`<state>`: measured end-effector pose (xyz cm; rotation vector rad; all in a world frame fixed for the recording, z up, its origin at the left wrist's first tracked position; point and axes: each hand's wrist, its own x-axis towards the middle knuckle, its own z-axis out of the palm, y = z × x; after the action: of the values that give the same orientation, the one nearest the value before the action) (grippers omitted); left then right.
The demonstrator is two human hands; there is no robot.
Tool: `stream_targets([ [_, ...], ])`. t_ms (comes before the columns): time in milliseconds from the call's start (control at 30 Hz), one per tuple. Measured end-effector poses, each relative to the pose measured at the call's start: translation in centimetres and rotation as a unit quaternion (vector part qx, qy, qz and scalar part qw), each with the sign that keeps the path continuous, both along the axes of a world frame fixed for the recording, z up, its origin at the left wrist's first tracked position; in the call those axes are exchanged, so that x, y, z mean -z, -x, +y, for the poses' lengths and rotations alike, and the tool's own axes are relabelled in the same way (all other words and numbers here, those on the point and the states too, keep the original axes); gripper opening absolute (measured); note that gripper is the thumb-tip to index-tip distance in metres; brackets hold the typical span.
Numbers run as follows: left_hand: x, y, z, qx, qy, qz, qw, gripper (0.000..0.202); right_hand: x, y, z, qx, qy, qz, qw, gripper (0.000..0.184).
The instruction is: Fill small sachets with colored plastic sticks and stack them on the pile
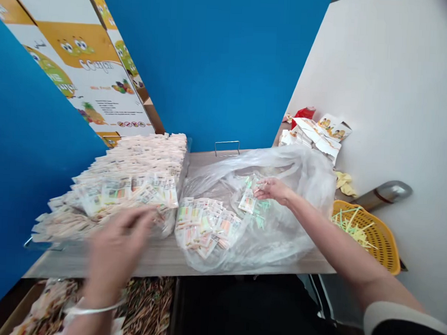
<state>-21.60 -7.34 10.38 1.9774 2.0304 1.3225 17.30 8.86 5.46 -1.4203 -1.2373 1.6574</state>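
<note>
My right hand [272, 190] reaches over a large clear plastic bag [290, 234] spread on the table. Its fingers are closed at the edge of a small printed clear packet [247, 201], which hangs tilted from the fingertips. Pale green strips [260, 216] lie in the bag just below that hand. To the left, in the same bag, rests a loose heap of similar packets [208, 223]. My left hand [120, 247] is smeared by motion in front of a big stack of packets [135, 158]; whether it holds anything is hidden by the blur.
At the right, a yellow basket [385, 239] holds pale yellow and green strips. Behind the bag stand torn white cartons [317, 137] and a metal tube [383, 194]. Printed boxes [97, 83] lean at the left. Below the table edge sits a container of brown-green sticks [148, 307].
</note>
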Motion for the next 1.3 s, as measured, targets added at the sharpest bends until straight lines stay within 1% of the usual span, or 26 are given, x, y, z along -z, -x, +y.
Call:
stream_targets([
  [33, 1.4, -4.5, 0.8, 0.072, 0.048, -0.020, 0.996, 0.021, 1.1, -0.6, -0.1, 0.013, -0.004, -0.013, 1.000, 0.006],
  [67, 3.0, -8.7, 2.1, 0.127, 0.104, -0.044, 0.985, 0.021, 2.0, -1.0, -0.1, 0.022, -0.013, -0.033, 0.999, 0.007],
  [100, 4.6, -12.4, 3.9, 0.148, 0.146, -0.059, 0.976, 0.023, 2.6, -1.4, 0.2, 0.029, -0.026, -0.056, 0.998, 0.008],
  [133, 6.1, -15.5, 6.0, 0.159, 0.192, -0.047, 0.967, 0.025, 3.1, -1.7, 0.6, 0.033, -0.040, -0.079, 0.995, 0.010],
  [167, 7.6, -18.0, 8.3, 0.155, 0.242, -0.016, 0.958, 0.027, 3.4, -1.9, 1.2, 0.035, -0.054, -0.099, 0.993, 0.011],
  [200, 8.8, -19.8, 10.4, 0.143, 0.263, -0.001, 0.954, 0.029, 3.6, -2.2, 1.8, 0.034, -0.071, -0.115, 0.990, 0.012],
  [267, 10.8, -21.9, 14.1, 0.118, 0.295, 0.017, 0.948, 0.027, 4.0, -2.7, 3.3, 0.026, -0.103, -0.133, 0.985, 0.016],
  [333, 12.1, -22.5, 16.4, 0.101, 0.318, 0.027, 0.942, 0.024, 4.4, -3.0, 4.6, 0.012, -0.131, -0.147, 0.980, 0.022],
  [400, 13.1, -22.4, 17.6, 0.094, 0.336, 0.028, 0.937, 0.022, 4.9, -3.2, 5.5, 0.006, -0.148, -0.156, 0.977, 0.025],
  [533, 14.5, -22.2, 18.2, 0.095, 0.353, 0.008, 0.931, 0.015, 5.7, -3.3, 6.3, -0.013, -0.176, -0.168, 0.970, 0.028],
  [633, 14.6, -22.0, 17.9, 0.102, 0.345, -0.012, 0.933, 0.012, 5.9, -3.4, 6.0, -0.007, -0.164, -0.129, 0.978, 0.025],
  [700, 14.2, -21.7, 17.2, 0.113, 0.327, -0.026, 0.938, 0.013, 5.5, -3.5, 5.3, 0.021, -0.139, -0.075, 0.987, 0.021],
  [767, 13.4, -21.1, 16.0, 0.140, 0.283, -0.062, 0.947, 0.015, 4.6, -3.6, 4.1, 0.033, -0.132, -0.036, 0.990, 0.022],
  [867, 12.5, -20.2, 13.4, 0.191, 0.202, -0.143, 0.950, 0.017, 2.6, -3.8, 1.5, 0.010, -0.159, -0.031, 0.987, 0.022],
  [933, 12.4, -19.8, 11.6, 0.208, 0.185, -0.182, 0.943, 0.017, 1.4, -3.9, -0.4, -0.002, -0.182, -0.048, 0.982, 0.019],
  [1000, 12.5, -19.6, 10.3, 0.206, 0.192, -0.206, 0.937, 0.017, 0.3, -3.9, -2.3, -0.005, -0.220, -0.082, 0.972, 0.017],
  [1100, 13.1, -19.5, 9.2, 0.186, 0.210, -0.232, 0.931, 0.016, -0.6, -3.6, -4.5, -0.022, -0.300, -0.138, 0.944, 0.015],
  [1200, 13.6, -19.5, 8.8, 0.171, 0.215, -0.245, 0.930, 0.015, -0.8, -3.0, -6.1, -0.047, -0.358, -0.157, 0.919, 0.015],
  [1300, 13.7, -19.6, 8.7, 0.170, 0.209, -0.244, 0.932, 0.014, -0.2, -2.3, -7.0, -0.070, -0.394, -0.174, 0.900, 0.018],
])
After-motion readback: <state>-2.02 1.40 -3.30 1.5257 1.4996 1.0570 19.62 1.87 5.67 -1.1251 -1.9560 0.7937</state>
